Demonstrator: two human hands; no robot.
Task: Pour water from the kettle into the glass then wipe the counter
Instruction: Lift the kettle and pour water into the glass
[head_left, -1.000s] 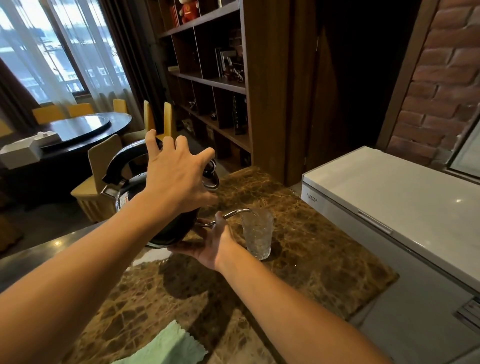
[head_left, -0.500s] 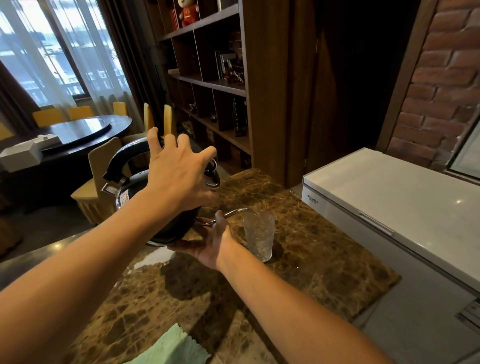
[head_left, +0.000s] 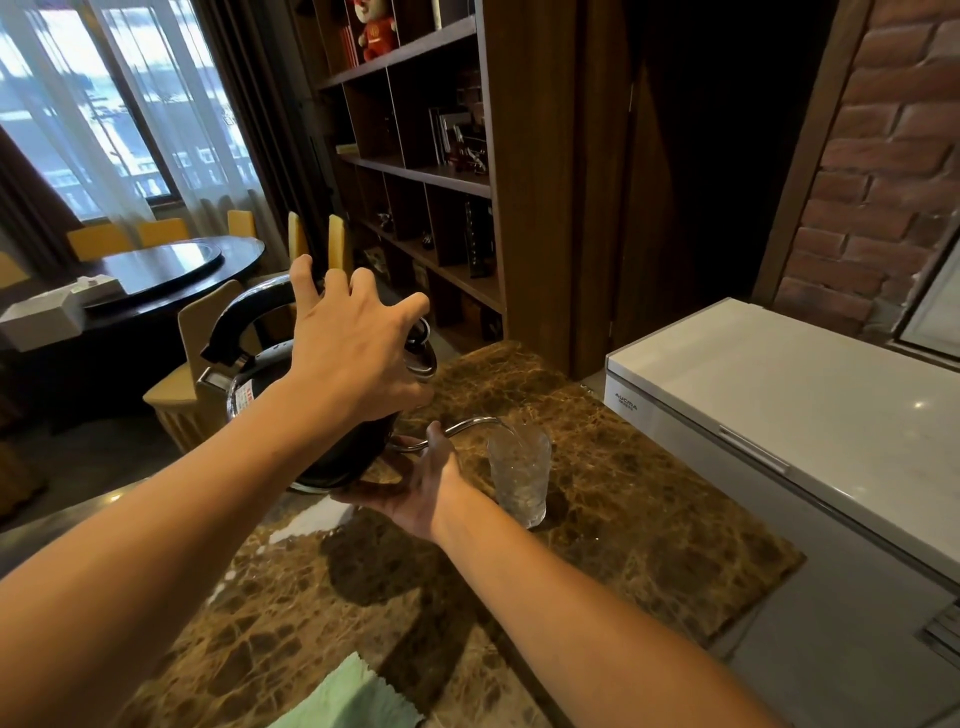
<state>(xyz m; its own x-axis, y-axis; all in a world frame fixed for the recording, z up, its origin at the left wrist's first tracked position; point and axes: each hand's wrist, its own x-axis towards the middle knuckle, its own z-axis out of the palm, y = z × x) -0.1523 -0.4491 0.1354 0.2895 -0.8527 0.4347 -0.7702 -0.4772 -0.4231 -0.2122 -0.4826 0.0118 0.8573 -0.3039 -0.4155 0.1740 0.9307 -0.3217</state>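
A black kettle with a curved handle is tilted to the right above the brown marble counter. Its thin metal spout reaches over the rim of a clear glass standing on the counter, and a stream of water runs into the glass. My left hand lies on the kettle's lid with the fingers spread. My right hand cups the kettle's base from below, just left of the glass. A pale green cloth lies at the near edge of the counter.
A white chest freezer stands against the counter's right side, below a brick wall. A dark wooden bookshelf rises behind the counter. Beyond the counter's left edge are yellow chairs and a dark round table.
Both hands and the kettle keep almost the same tilted pose over the glass. The view has tipped up slightly.
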